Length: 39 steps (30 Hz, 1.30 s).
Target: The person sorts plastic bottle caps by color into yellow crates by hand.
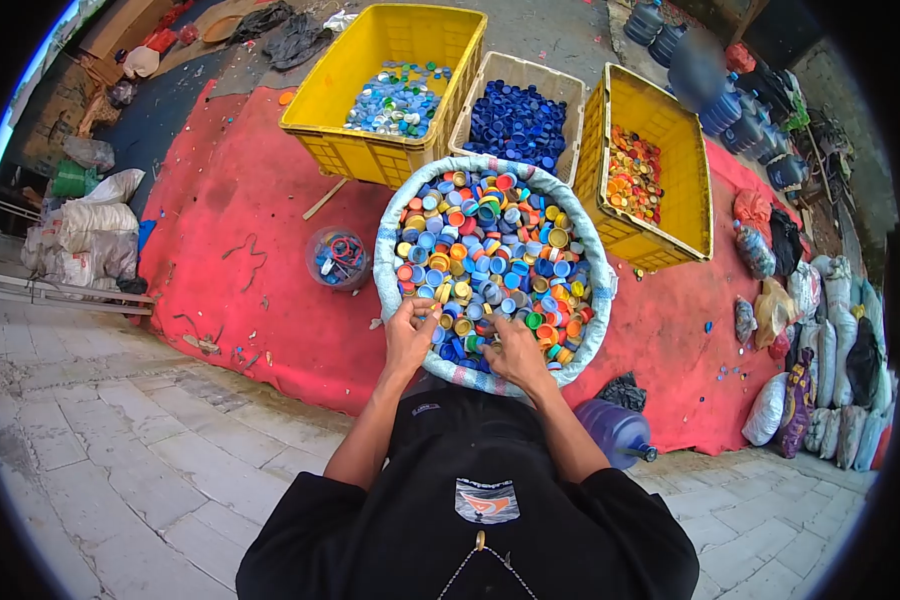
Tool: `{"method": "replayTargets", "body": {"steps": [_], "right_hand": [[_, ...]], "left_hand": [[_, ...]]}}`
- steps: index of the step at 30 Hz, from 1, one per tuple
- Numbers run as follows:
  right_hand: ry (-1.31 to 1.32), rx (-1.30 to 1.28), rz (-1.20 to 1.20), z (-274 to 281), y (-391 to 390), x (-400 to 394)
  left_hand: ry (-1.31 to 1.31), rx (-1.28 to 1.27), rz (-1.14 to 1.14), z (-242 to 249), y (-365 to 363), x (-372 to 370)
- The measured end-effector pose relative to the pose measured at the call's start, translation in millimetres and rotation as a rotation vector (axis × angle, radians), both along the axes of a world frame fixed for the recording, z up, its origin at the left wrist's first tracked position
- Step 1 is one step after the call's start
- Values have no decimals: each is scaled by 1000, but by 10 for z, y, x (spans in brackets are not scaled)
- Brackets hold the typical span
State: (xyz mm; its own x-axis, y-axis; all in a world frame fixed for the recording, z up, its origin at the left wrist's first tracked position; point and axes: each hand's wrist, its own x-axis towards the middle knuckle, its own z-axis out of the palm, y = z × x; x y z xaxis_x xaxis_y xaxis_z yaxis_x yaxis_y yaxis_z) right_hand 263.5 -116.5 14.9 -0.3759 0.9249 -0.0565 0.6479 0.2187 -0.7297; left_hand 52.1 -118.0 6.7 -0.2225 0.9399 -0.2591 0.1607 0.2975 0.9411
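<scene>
A wide round basket (597, 250) with a pale blue cloth-wrapped rim stands right in front of me, heaped with bottle caps (490, 260) of many colours. My left hand (410, 333) is over the near left part of the heap, its thumb and fingers bent together at the caps. Whether a cap is between them is too small to tell. To its right, my right hand (516, 352) reaches in over the near rim with curled fingers. Its fingertips are among the caps, partly hidden, and what they grip does not show clearly.
Behind the basket stand a yellow crate (320, 135) of light blue, white and green caps, a white crate (577, 100) of dark blue caps, and a yellow crate (660, 235) of orange and red caps. A small tub (339, 260) sits left, a water jug (615, 432) right.
</scene>
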Motion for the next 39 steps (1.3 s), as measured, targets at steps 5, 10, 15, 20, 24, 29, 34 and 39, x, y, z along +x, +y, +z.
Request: {"method": "replayTargets", "body": {"steps": [5, 10, 15, 20, 24, 29, 34, 39], "right_hand": [[-146, 155, 242, -10, 44, -158], [-345, 180, 274, -15, 31, -200], [-400, 310, 247, -61, 5, -254], [-493, 246, 245, -104, 19, -306], [-407, 279, 232, -177, 27, -302], [-233, 207, 88, -84, 35, -284], [248, -41, -185, -140, 186, -296], [839, -301, -446, -45, 408, -138]], "left_hand": [[14, 19, 32, 17, -36, 44], [-45, 16, 90, 4, -123, -9], [-89, 15, 165, 62, -159, -43], [-121, 20, 194, 48, -146, -81], [-117, 17, 180, 27, -135, -88], [-180, 0, 185, 93, -132, -63], [-220, 15, 200, 67, -130, -55], [-30, 58, 97, 28, -89, 35]]}}
